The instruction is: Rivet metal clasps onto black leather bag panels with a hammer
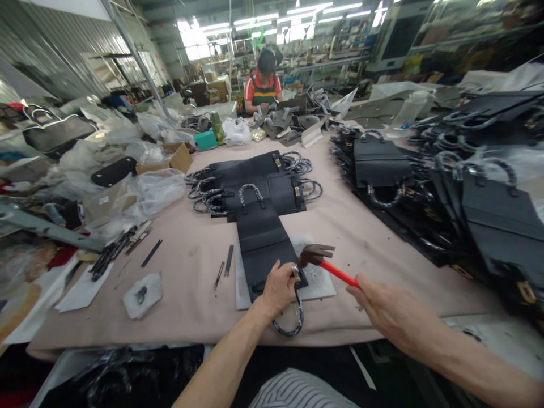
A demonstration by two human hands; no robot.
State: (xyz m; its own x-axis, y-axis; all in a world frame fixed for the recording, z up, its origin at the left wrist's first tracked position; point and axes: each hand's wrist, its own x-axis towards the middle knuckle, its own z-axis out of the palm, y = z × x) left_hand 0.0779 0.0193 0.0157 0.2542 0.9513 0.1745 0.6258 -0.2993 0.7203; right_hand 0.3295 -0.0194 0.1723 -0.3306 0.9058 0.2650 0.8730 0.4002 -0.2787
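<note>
A black bag panel with wrapped handles lies flat in front of me, its near end over a pale board. My left hand rests on that near end, its fingers pinched around a small shiny metal piece, whose exact kind I cannot make out. The near handle loops out below this hand. My right hand grips the red handle of a claw hammer. The hammer's head is right beside the metal piece; whether they touch is unclear.
Stacked bag panels lie behind, with larger piles on the right. A pair of tweezers, a dark metal strip and a white lump lie on the left. A co-worker sits across the table.
</note>
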